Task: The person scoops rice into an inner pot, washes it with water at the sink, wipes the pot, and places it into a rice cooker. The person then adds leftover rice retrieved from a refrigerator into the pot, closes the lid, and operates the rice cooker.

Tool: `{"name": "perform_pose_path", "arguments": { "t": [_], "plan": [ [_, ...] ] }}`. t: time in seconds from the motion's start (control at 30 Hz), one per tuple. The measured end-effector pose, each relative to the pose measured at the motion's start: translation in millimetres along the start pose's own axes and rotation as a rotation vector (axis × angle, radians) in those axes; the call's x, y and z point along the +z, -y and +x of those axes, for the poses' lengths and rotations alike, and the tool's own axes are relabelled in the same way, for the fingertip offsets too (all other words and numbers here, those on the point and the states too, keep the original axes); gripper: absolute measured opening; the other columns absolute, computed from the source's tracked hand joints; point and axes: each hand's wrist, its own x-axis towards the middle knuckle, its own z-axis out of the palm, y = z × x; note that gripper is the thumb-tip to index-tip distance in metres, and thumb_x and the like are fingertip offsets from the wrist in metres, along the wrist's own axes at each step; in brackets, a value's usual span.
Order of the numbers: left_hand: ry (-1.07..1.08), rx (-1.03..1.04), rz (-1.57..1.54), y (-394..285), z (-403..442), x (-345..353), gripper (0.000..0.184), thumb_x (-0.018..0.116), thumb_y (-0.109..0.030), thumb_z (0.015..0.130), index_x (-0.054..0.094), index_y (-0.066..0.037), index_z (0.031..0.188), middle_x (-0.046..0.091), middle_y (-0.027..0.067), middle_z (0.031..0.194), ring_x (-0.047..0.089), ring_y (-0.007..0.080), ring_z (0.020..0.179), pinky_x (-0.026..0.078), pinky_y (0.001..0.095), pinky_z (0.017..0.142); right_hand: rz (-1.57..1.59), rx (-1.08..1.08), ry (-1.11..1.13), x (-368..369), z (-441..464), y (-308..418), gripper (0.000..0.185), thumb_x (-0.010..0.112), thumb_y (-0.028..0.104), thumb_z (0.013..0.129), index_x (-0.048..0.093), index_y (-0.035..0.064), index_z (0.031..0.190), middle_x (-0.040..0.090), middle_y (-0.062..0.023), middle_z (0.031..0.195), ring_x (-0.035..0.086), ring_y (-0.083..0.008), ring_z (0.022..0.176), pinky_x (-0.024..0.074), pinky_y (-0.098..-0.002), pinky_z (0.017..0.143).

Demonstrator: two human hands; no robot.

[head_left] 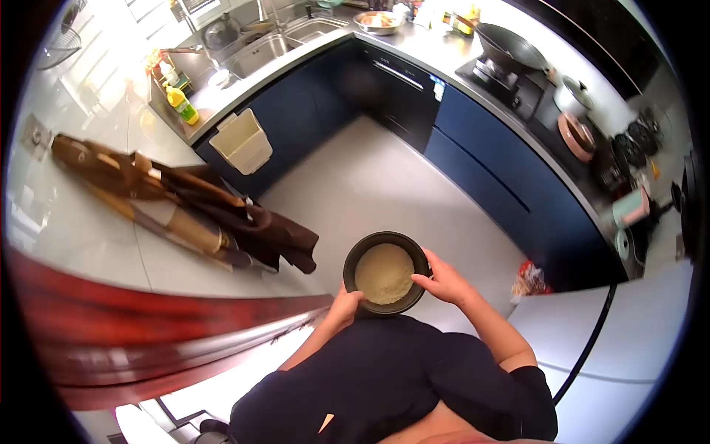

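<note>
In the head view, your two hands clasp the dark pot [385, 237] from opposite sides, left hand [343, 308] and right hand [445, 282] with thumbs at the rim, before your torso. Its pale grains [384, 272] probably add weight and shift easily; the stiff-looking wall suits a level, two-sided hold.

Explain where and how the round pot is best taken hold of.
Likely best: grip the pot at opposite sides near its top edge, coming from left and right, as the left hand and right hand do. It is round, open-topped and holds pale grains, so a balanced two-handed grip should limit spilling.
</note>
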Motion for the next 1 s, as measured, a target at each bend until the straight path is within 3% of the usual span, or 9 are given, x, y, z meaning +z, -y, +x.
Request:
{"name": "perform_pose_path", "arguments": {
  "t": [0.17,0.3,0.4,0.5,0.7,0.83,0.87,0.9,1.0],
  "plan": [
    [-0.100,0.060,-0.157,-96.0,64.9,28.9,0.074,0.048,0.007,0.070,0.025,-0.003,0.139,0.046,0.0150,0.126,0.048,0.0250,0.112,0.040,0.0319,0.093,0.063,0.054,0.012,-23.0,120.8,4.5,0.066,0.061,0.034,0.085,0.034,0.0061,0.138,0.060,-0.0223,0.113,0.061,-0.0348,0.095,0.0481,-0.0400,0.084],
    [-0.139,0.119,-0.103,-173.1,107.6,53.2,0.083,0.047,0.005,0.072,0.014,-0.006,0.147,0.038,0.0184,0.138,0.041,0.0280,0.124,0.035,0.0340,0.102,0.265,0.038,-0.032,-37.6,202.6,-10.7,0.058,0.064,0.021,0.082,0.040,0.0031,0.132,0.063,-0.0168,0.109,0.063,-0.0261,0.092,0.0493,-0.0371,0.081],
    [-0.129,0.239,0.237,-210.7,165.5,53.2,0.083,0.049,-0.001,0.072,0.015,-0.005,0.148,0.025,0.0224,0.148,0.024,0.0309,0.139,0.025,0.0372,0.111,0.397,0.086,-0.102,-55.2,258.3,-12.5,0.050,0.060,0.009,0.078,0.047,-0.0001,0.125,0.062,-0.0105,0.105,0.060,-0.0189,0.094,0.0480,-0.0331,0.084],
    [-0.129,0.347,0.527,-252.6,227.5,57.7,0.086,0.060,-0.010,0.076,0.014,-0.007,0.148,0.023,0.0190,0.150,0.027,0.0322,0.137,0.030,0.0386,0.109,0.470,-0.035,-0.164,-82.8,328.2,-20.9,0.048,0.057,0.003,0.073,0.050,-0.0038,0.120,0.060,-0.0086,0.108,0.056,-0.0165,0.099,0.0435,-0.0296,0.090],
    [-0.071,0.382,0.179,-377.9,315.2,84.9,0.098,0.076,-0.034,0.075,0.016,-0.012,0.149,0.026,0.0189,0.141,0.027,0.0373,0.135,0.032,0.0466,0.106,0.466,-0.183,-0.097,-180.4,494.5,36.5,0.048,0.054,0.000,0.071,0.050,-0.0040,0.119,0.059,-0.0078,0.109,0.055,-0.0167,0.100,0.0422,-0.0290,0.091],
    [-0.170,0.542,0.169,-419.9,387.5,55.1,0.098,0.072,-0.018,0.078,0.005,-0.015,0.150,0.014,0.0136,0.153,0.031,0.0301,0.135,0.037,0.0408,0.103,0.378,-0.345,0.102,-212.3,616.2,92.4,0.057,0.054,0.000,0.071,0.045,-0.0043,0.127,0.057,-0.0127,0.117,0.052,-0.0210,0.111,0.0385,-0.0304,0.098],
    [-0.140,0.574,-0.023,-432.8,399.2,49.9,0.102,0.073,-0.024,0.077,0.003,-0.014,0.150,0.013,0.0117,0.154,0.024,0.0256,0.138,0.031,0.0406,0.108,0.356,-0.383,0.156,-214.5,643.1,113.6,0.059,0.054,0.002,0.072,0.043,-0.0043,0.129,0.056,-0.0146,0.120,0.050,-0.0220,0.115,0.0377,-0.0310,0.100],
    [-0.187,0.699,-0.061,-450.9,408.6,46.2,0.107,0.076,-0.024,0.072,0.004,-0.016,0.150,0.004,0.0098,0.156,0.016,0.0300,0.141,0.026,0.0411,0.111,0.309,-0.423,0.192,-208.9,677.1,114.5,0.059,0.055,0.006,0.073,0.043,-0.0033,0.129,0.058,-0.0159,0.118,0.053,-0.0225,0.113,0.0399,-0.0319,0.098],
    [-0.325,0.788,-0.170,-487.9,429.5,30.8,0.121,0.081,-0.047,0.066,0.001,-0.012,0.150,0.011,0.0129,0.154,0.013,0.0266,0.142,0.017,0.0398,0.114,0.089,-0.376,0.276,-207.7,734.0,180.5,0.060,0.055,0.013,0.074,0.041,-0.0002,0.131,0.061,-0.0209,0.112,0.058,-0.0295,0.108,0.0438,-0.0353,0.093]
  ]
}}
